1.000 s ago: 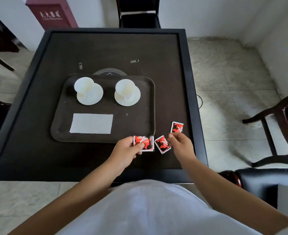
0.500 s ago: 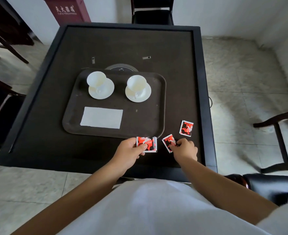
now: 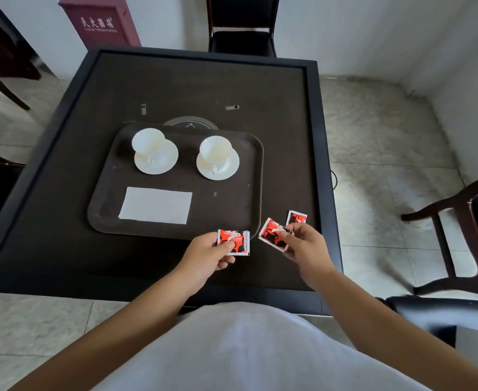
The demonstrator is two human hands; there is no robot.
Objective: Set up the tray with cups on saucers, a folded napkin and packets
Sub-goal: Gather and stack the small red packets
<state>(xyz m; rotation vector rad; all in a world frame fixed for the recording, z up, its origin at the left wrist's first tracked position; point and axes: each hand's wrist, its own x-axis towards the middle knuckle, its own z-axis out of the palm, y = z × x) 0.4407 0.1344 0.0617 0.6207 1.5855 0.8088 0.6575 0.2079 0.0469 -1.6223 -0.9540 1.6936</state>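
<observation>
Three red packets are outside the tray [image 3: 260,176], near the front right corner of the table [image 3: 63,244]. Your left hand [image 3: 207,256] pinches one packet [image 3: 236,241] by its lower left part, thumb on top, just beside the front edge of the tray. Your right hand [image 3: 307,244] closes its fingertips on the second packet [image 3: 271,234], which is tilted. The third packet [image 3: 295,217] lies flat on the table, just behind your right hand and partly hidden by it.

I judge the packets to be very light and thin, a little crinkly, and probably smooth, so they can slip. Take each one by an edge or a corner with thumb and forefinger; no force is needed.

Each packet is a small square, red with black and white swirls and a pale border. On the tray, two white cups stand on white saucers along the back, and the folded white napkin [image 3: 156,205] lies at the front left.
</observation>
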